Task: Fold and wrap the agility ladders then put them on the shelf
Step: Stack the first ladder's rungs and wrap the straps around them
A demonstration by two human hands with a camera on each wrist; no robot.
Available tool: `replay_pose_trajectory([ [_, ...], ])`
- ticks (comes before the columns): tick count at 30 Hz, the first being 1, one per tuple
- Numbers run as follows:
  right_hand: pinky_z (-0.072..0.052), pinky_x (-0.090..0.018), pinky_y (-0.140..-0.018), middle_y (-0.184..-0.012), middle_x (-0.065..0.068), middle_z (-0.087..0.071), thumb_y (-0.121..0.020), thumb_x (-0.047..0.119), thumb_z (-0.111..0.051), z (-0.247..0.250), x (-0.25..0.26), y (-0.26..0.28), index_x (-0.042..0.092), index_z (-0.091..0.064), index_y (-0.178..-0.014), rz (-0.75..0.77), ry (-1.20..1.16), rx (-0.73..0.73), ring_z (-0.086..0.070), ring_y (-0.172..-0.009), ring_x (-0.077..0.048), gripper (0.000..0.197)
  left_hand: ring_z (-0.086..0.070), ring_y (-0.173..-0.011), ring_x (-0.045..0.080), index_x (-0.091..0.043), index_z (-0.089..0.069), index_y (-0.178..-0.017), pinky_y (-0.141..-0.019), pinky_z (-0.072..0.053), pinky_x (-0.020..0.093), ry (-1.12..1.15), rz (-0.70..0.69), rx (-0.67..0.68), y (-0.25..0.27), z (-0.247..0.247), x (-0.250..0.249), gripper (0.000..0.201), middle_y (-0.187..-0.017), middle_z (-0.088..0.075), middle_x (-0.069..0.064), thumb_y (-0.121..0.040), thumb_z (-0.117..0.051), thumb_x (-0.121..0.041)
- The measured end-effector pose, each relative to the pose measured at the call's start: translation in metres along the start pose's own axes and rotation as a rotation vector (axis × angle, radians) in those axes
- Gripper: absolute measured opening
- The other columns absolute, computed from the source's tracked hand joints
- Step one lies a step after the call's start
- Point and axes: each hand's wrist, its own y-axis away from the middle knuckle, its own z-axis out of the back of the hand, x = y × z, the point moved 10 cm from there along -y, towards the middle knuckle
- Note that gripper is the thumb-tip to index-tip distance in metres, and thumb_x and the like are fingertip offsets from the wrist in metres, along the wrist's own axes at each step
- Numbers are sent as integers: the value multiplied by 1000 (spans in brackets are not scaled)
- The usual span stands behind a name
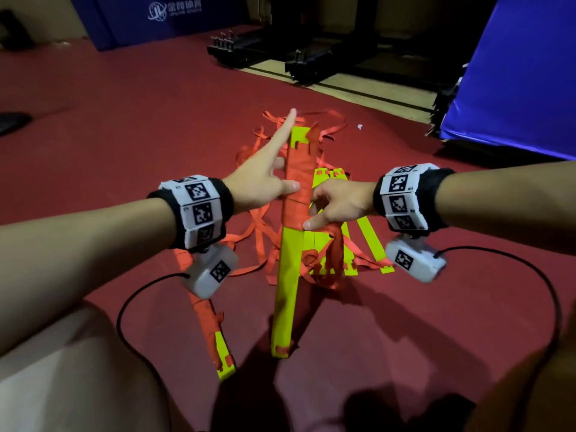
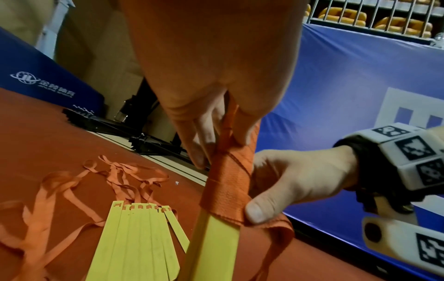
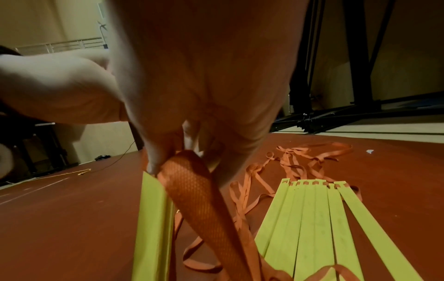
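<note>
A bundle of yellow ladder rungs (image 1: 288,275) stands tilted off the red floor between my hands, its middle wound with orange strap (image 1: 299,182). My left hand (image 1: 280,183) pinches the wrapped part from the left, thumb on the strap and index finger pointing straight out. My right hand (image 1: 314,215) grips the strap at the lower edge of the wrap, thumb pressed on it, and the loose strap tail hangs below. In the left wrist view, the right hand's thumb (image 2: 257,211) sits on the strap (image 2: 228,186). In the right wrist view, the strap (image 3: 199,199) runs down beside the rungs (image 3: 151,218).
An unwrapped ladder (image 1: 367,241) with tangled orange straps (image 1: 265,132) lies fanned on the floor behind the bundle. A wrapped bundle (image 1: 215,332) lies at the lower left. Blue mats (image 1: 514,73) and black folded frames (image 1: 296,57) stand at the back. Wrist cables trail near my knees.
</note>
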Motion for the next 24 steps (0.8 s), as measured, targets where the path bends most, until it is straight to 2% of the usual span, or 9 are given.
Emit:
replay_pose_trajectory([
  [3,-39,-10,-47,-70,13,-64,-90,21,-77,-9,0,0,23,-60,-74,-6,-82,41,-52,-45,5,24,-54,-76,22,-48,3,-161,-69,-52,39,67,43,21,1,1,3,111,-92,-66,2,-94,-58,16],
  [6,-36,-11,-43,-62,9,-60,-89,17,-78,-12,0,-1,23,-53,-65,-1,-97,4,-45,-38,3,35,-55,-78,25,-45,-2,-162,-68,-52,38,27,92,-30,4,7,7,107,-99,-66,8,-94,-65,8],
  [8,-36,-12,-44,-62,8,-60,-86,19,-81,-10,-3,-2,22,-55,-64,-13,-66,-38,-46,-39,2,34,-63,-75,26,-44,1,-163,-75,-54,39,-214,87,-49,7,8,0,111,-108,-68,9,-90,-78,-18],
  [10,-39,-20,-51,-61,6,-58,-83,24,-83,-9,-6,-3,20,-57,-65,-38,-44,-68,-48,-45,-4,32,-69,-88,28,-40,11,-162,-86,-55,41,-542,107,-65,11,6,-5,122,-114,-67,5,-83,-81,-52],
  [13,-38,-26,-57,-60,3,-57,-81,25,-84,-11,-7,-3,16,-58,-64,-37,-77,-69,-46,-52,-12,32,-65,-105,40,-33,18,-162,-91,-52,46,-773,174,-127,13,1,-9,127,-112,-70,12,-80,-71,-73],
  [16,-42,-17,-55,-73,7,-65,-84,20,-83,-12,-2,3,21,-62,-73,-7,-143,-5,-53,-58,-6,24,-64,-112,42,-33,11,-163,-91,-50,46,-797,209,-197,7,5,-5,116,-115,-71,14,-85,-66,-71],
  [20,-47,-20,-60,-104,-4,-70,-86,20,-81,-17,-6,6,17,-63,-93,-33,-161,61,-56,-64,-7,20,-72,-86,32,-32,-21,-154,-87,-56,45,-657,179,-196,0,7,1,90,-91,-75,0,-84,-68,-61],
  [22,-50,-22,-60,-113,-4,-71,-86,21,-82,-20,-6,6,14,-66,-109,-37,-166,92,-61,-70,-9,30,-74,-93,31,-32,-30,-150,-88,-54,38,-470,154,-125,-1,2,3,79,-106,-76,0,-85,-70,-55],
  [24,-51,-20,-58,-96,5,-70,-86,21,-81,-25,-4,10,22,-65,-100,-34,-172,137,-63,-66,-3,21,-70,-112,26,-32,-27,-158,-87,-51,31,-252,110,-30,0,-7,-1,80,-128,-70,5,-92,-71,-41],
])
